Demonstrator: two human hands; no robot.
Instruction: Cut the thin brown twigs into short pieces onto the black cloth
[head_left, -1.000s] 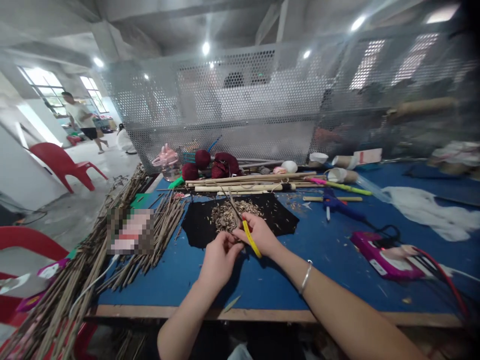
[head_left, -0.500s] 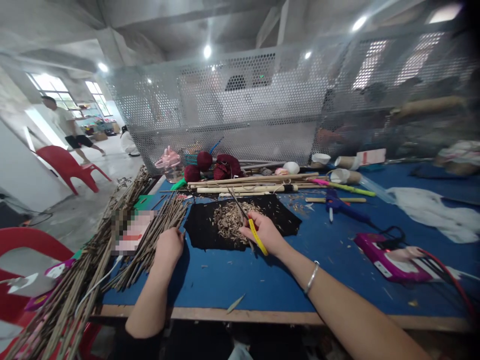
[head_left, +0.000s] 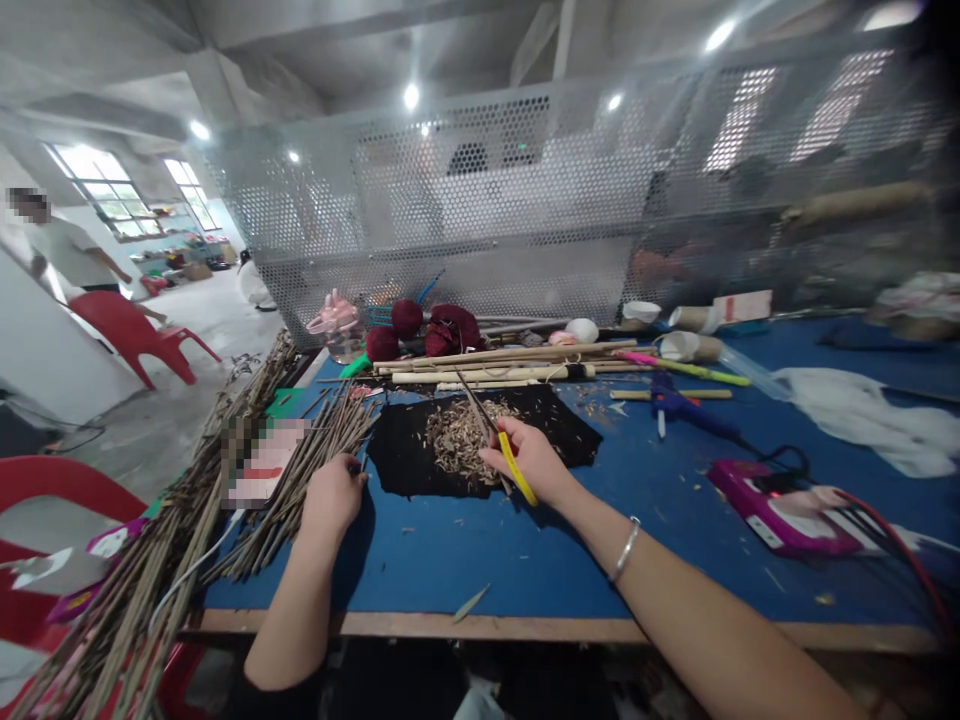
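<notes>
My right hand (head_left: 531, 462) is closed on yellow-handled scissors (head_left: 516, 468), whose blades point up and to the left over a pile of small plant pieces (head_left: 457, 440). The pile lies on a black cloth (head_left: 397, 450) on the blue table (head_left: 420, 570). To the left, my left hand (head_left: 335, 492) has its fingers curled at the right edge of a bundle of thin brown sticks (head_left: 289, 515). Something small and dark shows at its fingertips, too small to name.
Long sticks (head_left: 165, 560) lean along the left edge. Dark red yarn balls (head_left: 407, 317) and pale rods (head_left: 487, 377) lie behind the cloth. A blue glue gun (head_left: 686, 408) and a purple power strip (head_left: 780, 515) are right. A person (head_left: 71, 250) stands far left near a red chair (head_left: 127, 335).
My left hand has shifted slightly left and its fingers have curled. My right hand with the scissors has hardly moved. The person in the background has moved left, behind the red chair.
</notes>
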